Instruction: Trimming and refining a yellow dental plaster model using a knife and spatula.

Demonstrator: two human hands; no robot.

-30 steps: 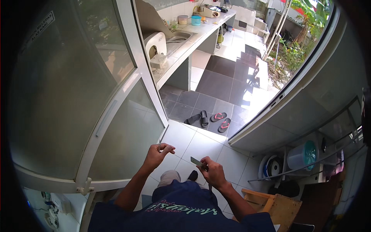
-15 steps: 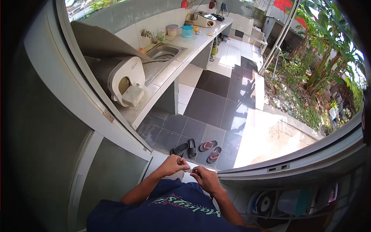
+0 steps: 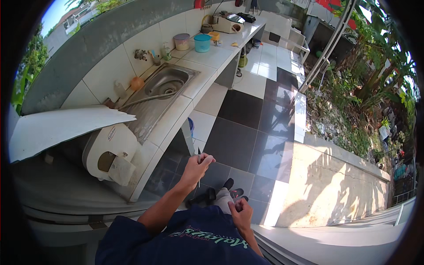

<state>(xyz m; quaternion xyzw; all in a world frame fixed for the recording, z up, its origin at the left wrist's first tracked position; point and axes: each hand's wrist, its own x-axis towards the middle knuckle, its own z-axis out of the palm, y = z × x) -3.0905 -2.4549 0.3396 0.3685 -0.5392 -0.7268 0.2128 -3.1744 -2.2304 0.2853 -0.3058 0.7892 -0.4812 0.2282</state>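
Navy shirt (image 3: 190,234) fills the bottom of the head view, w/ both forearms coming out of it; the person's left hand (image 3: 197,170) is closed, thumb & fingers pinched round a slim tool (image 3: 198,182), held roughly upright, dark pointed end above the fist, thin end below; the tool is just off the front edge of the tiled bench (image 3: 206,59), out over the floor side; right hand (image 3: 241,215) is lower down & well apart from the left, fingers curled, thumb alongside; something dark shows btwn thumb & fingers, but can't tell what it is or whether it's gripped; grey trouser leg (image 3: 224,199) shows btwn the hands, w/ black sandals (image 3: 201,198) on the dark floor tiles (image 3: 234,141) beside it.

At the bench's near end, by its front corner, a white-fronted rounded unit (image 3: 110,143) w/ a pale block (image 3: 121,171) against its face; white board (image 3: 66,128) slants over it; steel sink (image 3: 165,84) is set into the bench past that, w/ an orange ball-like thing (image 3: 137,83) nr its wall-side rim; further on, toward the wall edge, a turquoise tub (image 3: 202,45) & a lilac-lidded tub (image 3: 181,43) stand side by side; beige appliance (image 3: 228,25) at the far end; sunlit concrete strip (image 3: 335,185) & plants (image 3: 353,88) off to the right.
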